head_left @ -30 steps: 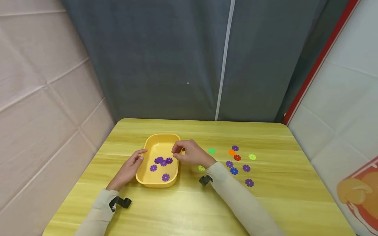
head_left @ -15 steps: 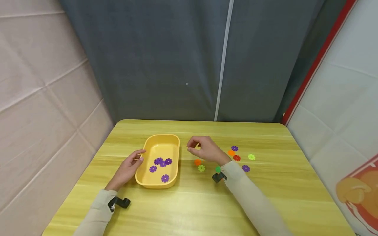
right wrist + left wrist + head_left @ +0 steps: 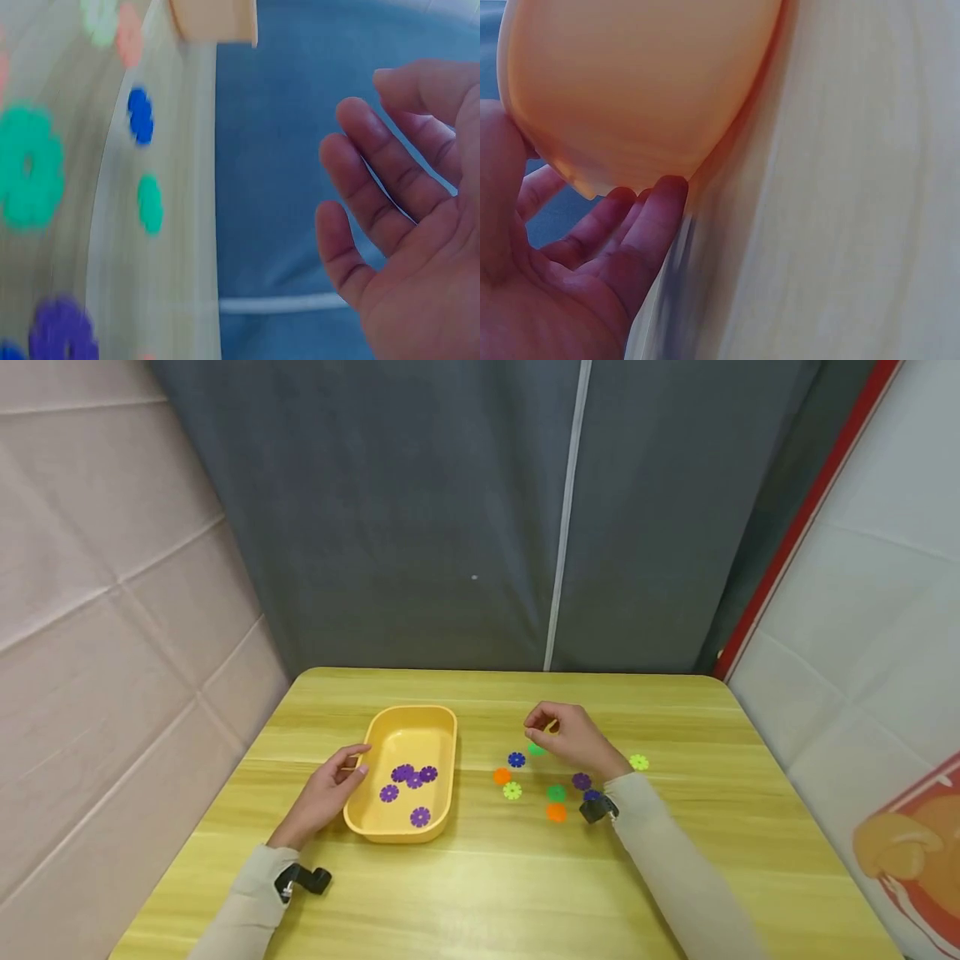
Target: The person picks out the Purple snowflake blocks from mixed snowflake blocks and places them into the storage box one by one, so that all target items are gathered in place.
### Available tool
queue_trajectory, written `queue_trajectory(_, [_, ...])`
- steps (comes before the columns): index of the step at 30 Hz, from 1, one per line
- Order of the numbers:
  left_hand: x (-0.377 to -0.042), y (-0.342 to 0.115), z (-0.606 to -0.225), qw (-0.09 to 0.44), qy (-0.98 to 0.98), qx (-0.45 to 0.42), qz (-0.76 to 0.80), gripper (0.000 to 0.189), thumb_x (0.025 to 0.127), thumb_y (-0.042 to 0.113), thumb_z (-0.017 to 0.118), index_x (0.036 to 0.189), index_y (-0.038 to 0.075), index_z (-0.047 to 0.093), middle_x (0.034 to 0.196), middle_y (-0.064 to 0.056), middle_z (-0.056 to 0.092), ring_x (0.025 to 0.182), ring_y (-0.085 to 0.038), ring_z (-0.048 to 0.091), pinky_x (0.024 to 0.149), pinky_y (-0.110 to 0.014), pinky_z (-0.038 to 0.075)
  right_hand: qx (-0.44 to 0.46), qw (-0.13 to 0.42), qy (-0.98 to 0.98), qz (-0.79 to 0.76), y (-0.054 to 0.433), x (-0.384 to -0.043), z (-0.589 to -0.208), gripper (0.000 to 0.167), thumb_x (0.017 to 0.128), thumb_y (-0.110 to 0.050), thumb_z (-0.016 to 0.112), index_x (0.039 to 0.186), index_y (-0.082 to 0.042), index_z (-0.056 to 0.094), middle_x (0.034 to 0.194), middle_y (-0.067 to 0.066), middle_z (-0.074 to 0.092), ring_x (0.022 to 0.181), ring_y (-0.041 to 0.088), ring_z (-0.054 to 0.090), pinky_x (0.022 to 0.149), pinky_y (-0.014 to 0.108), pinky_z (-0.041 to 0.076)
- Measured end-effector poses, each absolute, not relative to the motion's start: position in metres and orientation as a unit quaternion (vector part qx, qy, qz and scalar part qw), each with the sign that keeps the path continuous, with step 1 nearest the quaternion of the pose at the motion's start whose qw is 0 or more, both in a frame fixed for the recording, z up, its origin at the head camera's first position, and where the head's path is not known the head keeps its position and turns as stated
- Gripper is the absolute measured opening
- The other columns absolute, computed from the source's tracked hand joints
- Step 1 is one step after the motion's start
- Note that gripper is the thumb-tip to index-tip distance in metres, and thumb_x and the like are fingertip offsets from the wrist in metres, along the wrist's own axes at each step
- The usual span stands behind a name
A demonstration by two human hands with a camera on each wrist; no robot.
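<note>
Fingers of left hand [image 3: 324,792] and thumb grip left side of yellow tray [image 3: 408,739]; light, steady hold serves best. Tray bears 6 purple discs [image 3: 420,817]. Beside it on tabletop [image 3: 457,893], visible count: 2 orange discs [image 3: 502,776], 2 yellow-green discs [image 3: 512,791], 2 blue discs [image 3: 517,760], 2 green discs [image 3: 556,793], 1 lone purple disc [image 3: 581,782]. Right hand [image 3: 573,739] hovers above scatter, fingers loosely curved, nothing held; thumb-and-finger pinch at disc's edge should lift flat pieces cleanly. Sleeve [image 3: 678,860] may hide more.

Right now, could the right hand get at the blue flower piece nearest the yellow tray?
Probably yes: the right hand looks empty and hovers close by, and nothing covers the blue flower piece, lying on the table between that hand and the yellow tray.
</note>
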State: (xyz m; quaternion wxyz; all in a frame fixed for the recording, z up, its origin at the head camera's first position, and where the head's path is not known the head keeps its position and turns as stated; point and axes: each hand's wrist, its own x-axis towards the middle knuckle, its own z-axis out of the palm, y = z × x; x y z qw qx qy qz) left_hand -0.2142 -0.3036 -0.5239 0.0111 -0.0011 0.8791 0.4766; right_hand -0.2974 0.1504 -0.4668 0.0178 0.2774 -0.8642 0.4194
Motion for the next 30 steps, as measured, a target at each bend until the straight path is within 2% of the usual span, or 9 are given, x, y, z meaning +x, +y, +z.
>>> queue_trajectory(6, [-0.214, -0.305, -0.524, 0.015, 0.879, -0.003, 0.476, 0.048, 0.109, 0.044, 0.058, 0.154, 0.028, 0.051, 0.139, -0.015, 0.059, 0.123, -0.032, 0.063, 0.093, -0.031, 0.056, 0.239, 0.024, -0.878, 0.413, 0.181, -0.307, -0.477, 0.011, 0.101, -0.022, 0.074, 0.109, -0.014, 0.074, 0.099, -0.005, 0.074, 0.094, 0.017, 0.067, 0.084, 0.038, 0.056])
queue_trajectory(11, [-0.213, -0.306, -0.525, 0.021, 0.881, -0.008, 0.473, 0.047, 0.11, 0.042, 0.057, 0.155, 0.029, 0.051, 0.14, -0.014, 0.057, 0.124, -0.031, 0.061, 0.094, -0.033, 0.055, 0.21, 0.031, -0.892, 0.4, 0.207, -0.32, -0.486, 0.015, 0.103, -0.019, 0.072, 0.116, -0.013, 0.072, 0.104, -0.001, 0.074, 0.098, 0.02, 0.067, 0.089, 0.04, 0.057])
queue_trajectory(18, [-0.21, -0.305, -0.525, 0.024, 0.882, -0.009, 0.47, 0.049, 0.109, 0.045, 0.057, 0.155, 0.028, 0.05, 0.139, -0.014, 0.057, 0.12, -0.029, 0.061, 0.09, -0.029, 0.054, 0.18, 0.022, -0.904, 0.388, 0.236, -0.335, -0.499, 0.024, 0.103, -0.017, 0.069, 0.124, -0.005, 0.071, 0.106, 0.006, 0.073, 0.098, 0.024, 0.066, 0.087, 0.041, 0.056])
queue_trajectory(24, [-0.211, -0.307, -0.526, 0.021, 0.882, -0.011, 0.47, 0.047, 0.11, 0.043, 0.056, 0.155, 0.028, 0.05, 0.138, -0.014, 0.056, 0.121, -0.03, 0.061, 0.091, -0.028, 0.054, 0.172, -0.015, -0.913, 0.369, 0.248, -0.342, -0.51, 0.028, 0.101, -0.014, 0.071, 0.126, -0.002, 0.071, 0.107, 0.01, 0.072, 0.098, 0.025, 0.066, 0.087, 0.04, 0.057])
queue_trajectory(30, [-0.21, -0.307, -0.526, 0.019, 0.883, -0.008, 0.469, 0.047, 0.11, 0.042, 0.056, 0.154, 0.027, 0.051, 0.136, -0.014, 0.057, 0.12, -0.03, 0.061, 0.091, -0.028, 0.053, 0.176, -0.072, -0.928, 0.322, 0.253, -0.343, -0.516, 0.032, 0.1, -0.011, 0.07, 0.131, -0.001, 0.07, 0.122, 0.016, 0.073, 0.108, 0.029, 0.066, 0.1, 0.052, 0.054])
